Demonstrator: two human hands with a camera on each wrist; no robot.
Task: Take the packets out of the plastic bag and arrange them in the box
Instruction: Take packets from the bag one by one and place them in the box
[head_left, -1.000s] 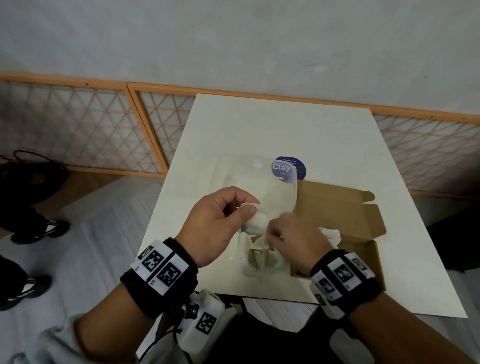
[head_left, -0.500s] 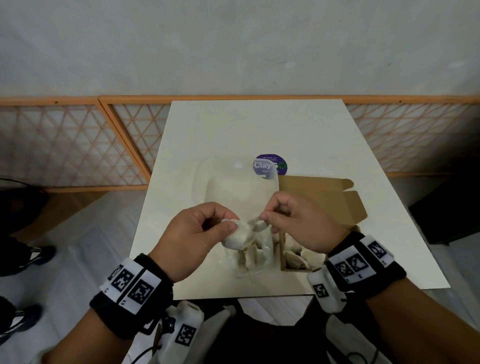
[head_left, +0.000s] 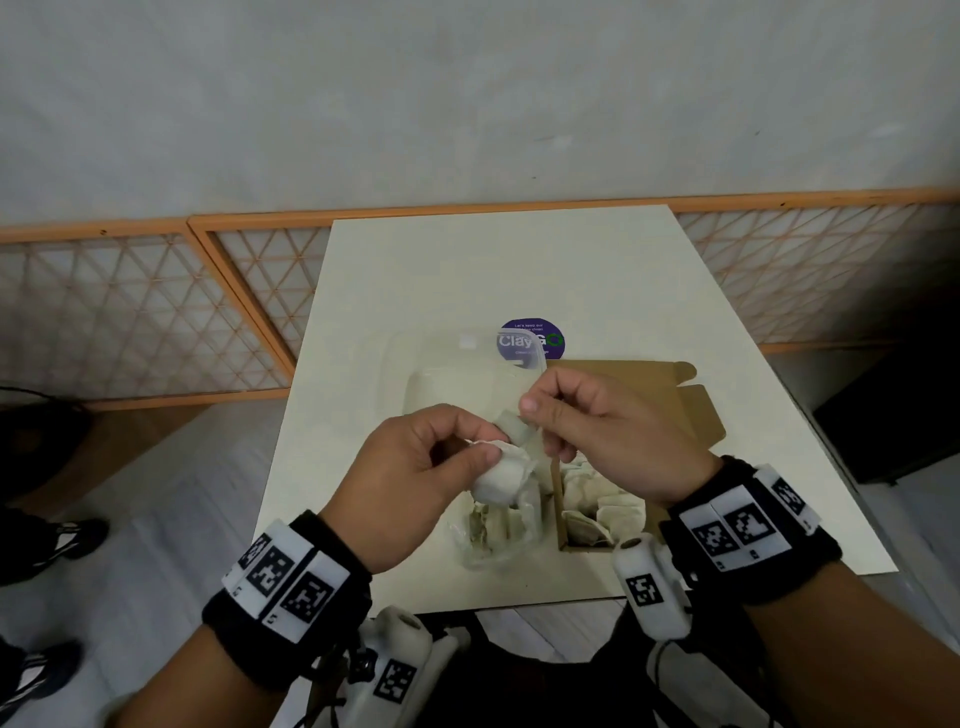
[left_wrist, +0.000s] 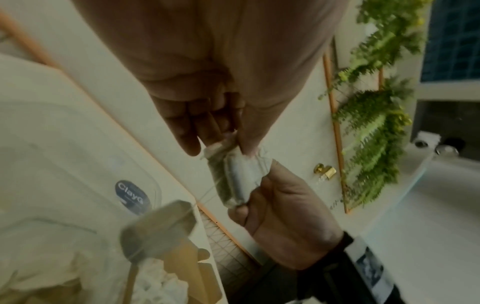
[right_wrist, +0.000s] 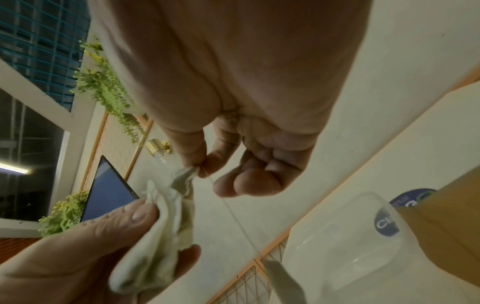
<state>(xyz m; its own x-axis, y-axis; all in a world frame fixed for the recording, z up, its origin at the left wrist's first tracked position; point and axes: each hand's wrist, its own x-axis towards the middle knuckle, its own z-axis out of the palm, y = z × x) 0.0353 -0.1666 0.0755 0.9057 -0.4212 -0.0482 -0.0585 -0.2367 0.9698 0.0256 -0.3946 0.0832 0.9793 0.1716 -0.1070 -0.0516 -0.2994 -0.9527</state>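
White packets held above tabletop, between both hands: left hand grip clasps the bunch, right hand pinches one's top corner. Cardboard box directly below right hand, nearer it.

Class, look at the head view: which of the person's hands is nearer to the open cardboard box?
Right. The right hand hovers over the cardboard box, pinching a packet. The left hand is further left, above the plastic bag.
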